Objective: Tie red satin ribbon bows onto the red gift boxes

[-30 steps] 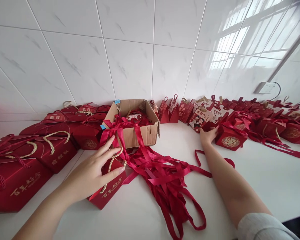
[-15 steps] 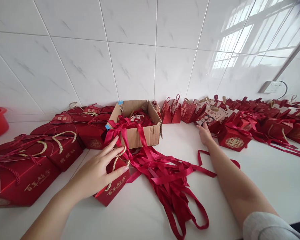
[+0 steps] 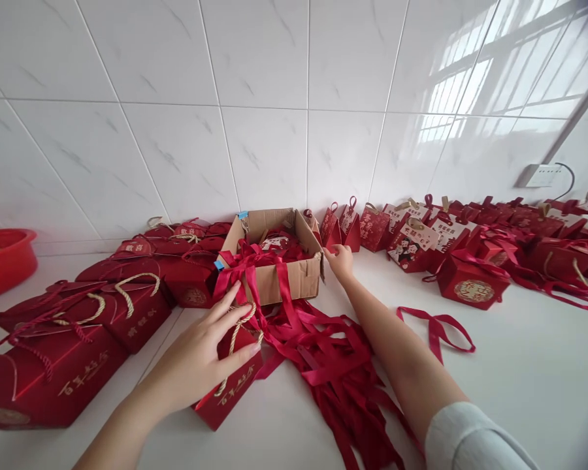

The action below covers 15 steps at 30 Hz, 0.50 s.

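My left hand point(image 3: 198, 359) lies over a small red gift box point(image 3: 225, 395) with a twisted gold rope handle point(image 3: 240, 329) and gold lettering. Its fingers are stretched and spread across the box top. My right hand point(image 3: 340, 261) is at the right side of an open cardboard box point(image 3: 294, 281), fingertips close to its corner; its fingers look loosely bent with nothing visible in them. Whether they touch the cardboard I cannot tell. Dark red ribbons point(image 3: 333, 359) hang over the cardboard box's front edge and spread in a heap between my arms. Inside that box lie more red items.
Red gift boxes point(image 3: 78, 365) with rope handles crowd the left side, near a red plastic basin point(image 3: 10, 261). Small red and white candy boxes point(image 3: 411, 245) line the wall to the right, with a hexagonal red box point(image 3: 473, 281) before them. A loose ribbon loop point(image 3: 438, 323) lies at right.
My right hand has moved left from the printed candy box to the cardboard box's side. My left hand stays on the gift box. The view has tilted slightly upward.
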### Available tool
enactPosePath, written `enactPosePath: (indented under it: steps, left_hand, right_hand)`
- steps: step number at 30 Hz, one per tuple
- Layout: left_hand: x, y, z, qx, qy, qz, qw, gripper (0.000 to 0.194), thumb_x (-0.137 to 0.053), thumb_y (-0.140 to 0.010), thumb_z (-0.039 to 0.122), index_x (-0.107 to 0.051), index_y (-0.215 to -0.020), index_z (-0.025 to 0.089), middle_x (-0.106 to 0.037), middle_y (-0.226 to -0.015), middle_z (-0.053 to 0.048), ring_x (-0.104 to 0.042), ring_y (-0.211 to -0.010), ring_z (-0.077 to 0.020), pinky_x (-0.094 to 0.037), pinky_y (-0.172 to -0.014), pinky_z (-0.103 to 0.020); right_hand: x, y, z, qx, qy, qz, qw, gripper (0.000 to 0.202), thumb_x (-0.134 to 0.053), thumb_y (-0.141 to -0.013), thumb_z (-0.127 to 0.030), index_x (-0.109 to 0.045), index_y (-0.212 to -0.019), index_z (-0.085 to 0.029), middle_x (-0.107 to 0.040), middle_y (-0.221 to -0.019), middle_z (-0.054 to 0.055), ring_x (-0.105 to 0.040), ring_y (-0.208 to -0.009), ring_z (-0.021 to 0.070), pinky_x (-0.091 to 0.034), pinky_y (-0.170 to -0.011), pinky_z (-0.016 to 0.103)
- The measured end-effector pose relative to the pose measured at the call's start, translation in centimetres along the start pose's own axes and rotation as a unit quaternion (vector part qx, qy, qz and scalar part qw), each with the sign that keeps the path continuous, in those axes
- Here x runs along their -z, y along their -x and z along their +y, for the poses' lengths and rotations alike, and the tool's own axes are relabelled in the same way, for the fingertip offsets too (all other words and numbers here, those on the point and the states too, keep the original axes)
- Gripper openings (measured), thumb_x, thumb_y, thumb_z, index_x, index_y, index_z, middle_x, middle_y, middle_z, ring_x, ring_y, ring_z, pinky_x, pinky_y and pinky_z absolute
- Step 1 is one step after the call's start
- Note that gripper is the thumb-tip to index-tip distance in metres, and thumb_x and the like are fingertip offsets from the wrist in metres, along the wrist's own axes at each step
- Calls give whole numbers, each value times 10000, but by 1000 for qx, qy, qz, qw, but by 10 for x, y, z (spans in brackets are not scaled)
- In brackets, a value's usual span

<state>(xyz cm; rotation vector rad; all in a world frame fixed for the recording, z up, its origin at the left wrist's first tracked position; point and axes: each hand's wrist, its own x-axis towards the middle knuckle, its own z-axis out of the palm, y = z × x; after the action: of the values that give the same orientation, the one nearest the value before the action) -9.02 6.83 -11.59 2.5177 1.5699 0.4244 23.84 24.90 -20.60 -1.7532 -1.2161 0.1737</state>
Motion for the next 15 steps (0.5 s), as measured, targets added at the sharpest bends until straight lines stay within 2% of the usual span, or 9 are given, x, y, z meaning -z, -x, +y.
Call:
enactPosePath:
  steps: [3, 7, 11, 15]
  left_hand:
    - [-3, 1, -3, -12, -13, 3, 1000, 589, -503, -829, 630, -520, -1344, 344, -176, -1586, 7, -468, -1311, -311, -516, -953, -343]
    - [-6, 2, -7, -16, -17, 2, 1000, 573, -509, -840, 607, -504, -1353, 354, -165, -1587, 18, -396, -1362, -307, -475, -1015, -357]
    - [-8, 2, -9, -16, -17, 4, 1000, 574, -524, -836, 596, -498, -1358, 358, -179, -1585, 13, -414, -1349, -316, -478, -1013, -369]
    - [-6, 2, -8, -24, -15, 1, 1000, 557, -519, -841, 590, -508, -1346, 356, -191, -1583, 0, -421, -1345, -314, -475, -1014, -378]
  right_hand:
    - [-17, -4, -3, -38, 10, 18, 999, 326, -556, -926, -359, -570, -1169, -141, -576, -1186, 94, -582, -1046, 209, -503, -894, 422]
    - [-29, -16, -2, -62, 23, 13, 998, 337, -560, -925, -354, -559, -1185, -140, -568, -1196, 96, -584, -1041, 208, -510, -881, 414]
    - [-34, -27, -2, -67, 42, -10, 997, 320, -555, -929, -345, -566, -1172, -138, -577, -1179, 92, -593, -1015, 199, -517, -866, 404]
    - [-32, -25, -6, -63, 56, -22, 996, 304, -550, -933, -334, -571, -1168, -141, -580, -1180, 91, -592, -1023, 199, -514, -875, 408]
